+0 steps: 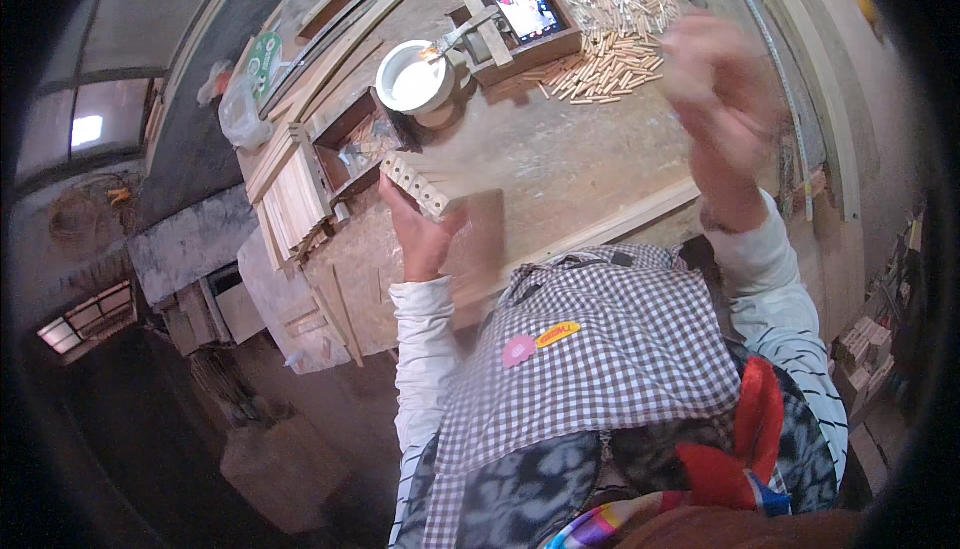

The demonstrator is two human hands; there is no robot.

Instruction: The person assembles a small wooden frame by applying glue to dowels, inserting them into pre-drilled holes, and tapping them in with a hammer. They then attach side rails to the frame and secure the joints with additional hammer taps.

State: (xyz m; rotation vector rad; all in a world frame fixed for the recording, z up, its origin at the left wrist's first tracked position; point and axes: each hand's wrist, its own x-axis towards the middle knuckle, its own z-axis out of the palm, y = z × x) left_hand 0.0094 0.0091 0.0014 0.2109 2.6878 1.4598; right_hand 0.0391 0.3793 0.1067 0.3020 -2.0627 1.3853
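- Red, pointed fabric lies nearest me.
- Left grip wraps pale, oblong, holed wooden pieces, likely keeping holes upward.
- Right grip blurs; I cannot tell its hold.

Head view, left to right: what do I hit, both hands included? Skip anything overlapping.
Clear plastic bag → left hand holding a drilled wooden block → lit phone → right hand, blurred.

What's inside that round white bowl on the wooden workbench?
A white substance lies inside the round white bowl; a pale-handled, brush-like tool extends over its right rim. The bowl's bottom and anything beneath that white surface are hidden.
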